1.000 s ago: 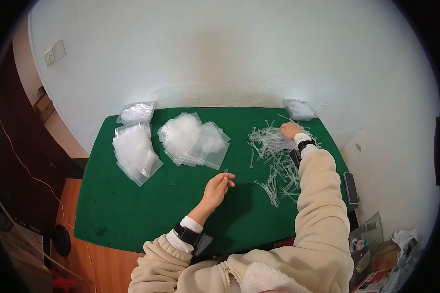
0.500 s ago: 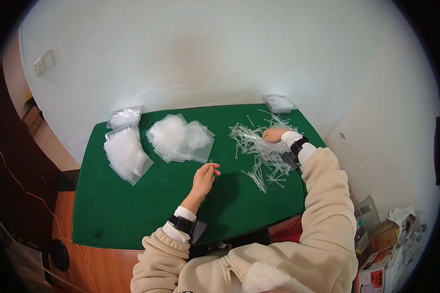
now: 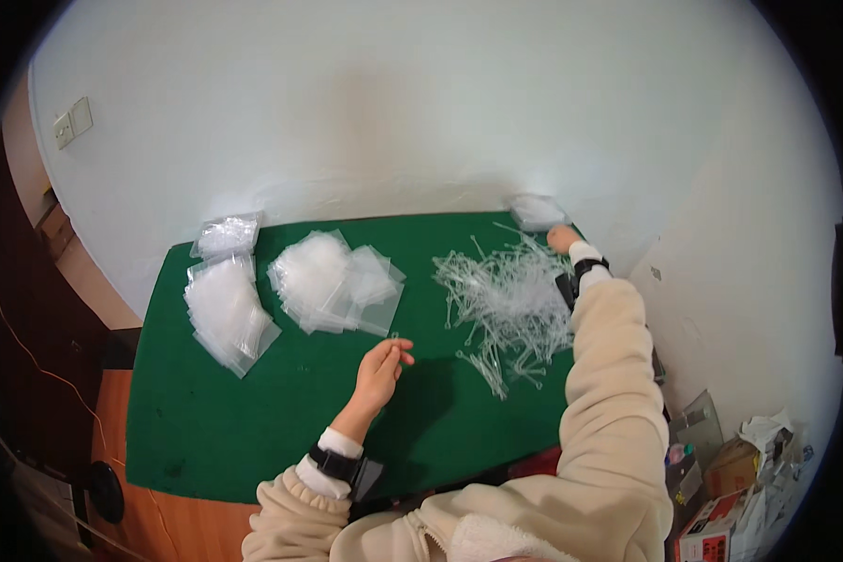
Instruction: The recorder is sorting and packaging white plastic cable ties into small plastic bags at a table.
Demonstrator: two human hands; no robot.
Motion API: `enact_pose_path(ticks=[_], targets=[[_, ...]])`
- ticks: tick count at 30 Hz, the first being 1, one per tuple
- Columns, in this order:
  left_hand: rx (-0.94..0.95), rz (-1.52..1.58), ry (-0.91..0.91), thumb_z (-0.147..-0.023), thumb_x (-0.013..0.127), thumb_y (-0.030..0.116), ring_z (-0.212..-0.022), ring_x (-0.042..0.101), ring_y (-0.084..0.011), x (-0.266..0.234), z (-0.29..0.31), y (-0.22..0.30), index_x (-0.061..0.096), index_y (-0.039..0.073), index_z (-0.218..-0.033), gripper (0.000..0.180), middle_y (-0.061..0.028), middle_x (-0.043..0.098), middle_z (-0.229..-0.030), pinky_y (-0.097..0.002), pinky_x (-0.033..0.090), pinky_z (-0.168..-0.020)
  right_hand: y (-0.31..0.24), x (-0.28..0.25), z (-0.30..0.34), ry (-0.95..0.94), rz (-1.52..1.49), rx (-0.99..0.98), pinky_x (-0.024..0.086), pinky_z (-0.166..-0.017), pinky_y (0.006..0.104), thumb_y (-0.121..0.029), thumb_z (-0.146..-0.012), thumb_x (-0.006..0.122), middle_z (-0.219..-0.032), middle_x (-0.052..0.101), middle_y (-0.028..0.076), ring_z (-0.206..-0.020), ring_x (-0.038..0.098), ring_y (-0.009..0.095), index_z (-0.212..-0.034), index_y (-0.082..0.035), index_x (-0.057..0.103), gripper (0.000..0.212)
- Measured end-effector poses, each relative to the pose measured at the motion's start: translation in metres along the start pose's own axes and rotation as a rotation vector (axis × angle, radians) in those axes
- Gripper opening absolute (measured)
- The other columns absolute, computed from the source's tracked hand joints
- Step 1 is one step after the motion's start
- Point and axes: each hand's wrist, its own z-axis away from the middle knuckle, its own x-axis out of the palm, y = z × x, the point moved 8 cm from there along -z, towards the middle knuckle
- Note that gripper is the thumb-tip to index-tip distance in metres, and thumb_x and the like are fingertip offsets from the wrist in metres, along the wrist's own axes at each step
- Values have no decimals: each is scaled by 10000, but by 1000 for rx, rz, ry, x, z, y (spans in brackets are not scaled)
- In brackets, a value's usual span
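The person's right hand has reached past the heap of clear plastic sticks to its far edge, grip unclear, while the left hand, pinching a thin stick, holds beside that heap on the green table.

On the worktop before me, two stacks of plastic bags lie at the far left, a spread heap of small bags just to their right. A tangle of plastic ties covers the right side, one more bag packet at the far right corner. My left hand sits near the middle, my right hand beside that packet.
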Motion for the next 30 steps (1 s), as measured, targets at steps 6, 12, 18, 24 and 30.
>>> enact_pose_path(ticks=[6,12,18,24,30], targets=[[-44,-105,45,-929,396,183,-646,470,-50,-13,6,15,560,29,-1044,253,13,560,-790,-190,370,-561,-41,34,-21,143,-179,14,437,-847,419,-86,-755,485,-1088,574,172,-994,543,331,-1034,-54,603,305],[-53,-22,-24,-934,370,136,-547,344,-30,2,0,16,539,-3,-1045,245,3,548,-784,-168,302,-496,-80,28,-44,170,-30,-117,443,-842,426,-82,-779,480,-1157,534,144,-1010,537,325,-1193,-52,470,416],[-41,-7,-33,-935,364,133,-539,324,-23,-1,3,19,532,-2,-1050,244,5,546,-790,-163,284,-489,-105,33,-57,-54,214,-67,457,-822,426,-108,-794,493,-1127,541,145,-1026,533,336,-1232,-57,408,449],[67,-36,-100,-936,363,132,-539,317,-18,9,1,23,530,1,-1050,241,7,545,-794,-163,275,-485,-64,62,-68,-50,106,1,446,-852,413,-104,-789,489,-1157,531,160,-1032,534,337,-1215,-50,426,434],[69,-60,-91,-935,363,129,-539,318,-18,5,5,18,532,6,-1048,238,8,545,-794,-163,275,-485,-66,64,-38,-156,91,-66,427,-885,394,-96,-776,467,-1164,539,159,-1055,525,326,-1203,-61,474,429]])
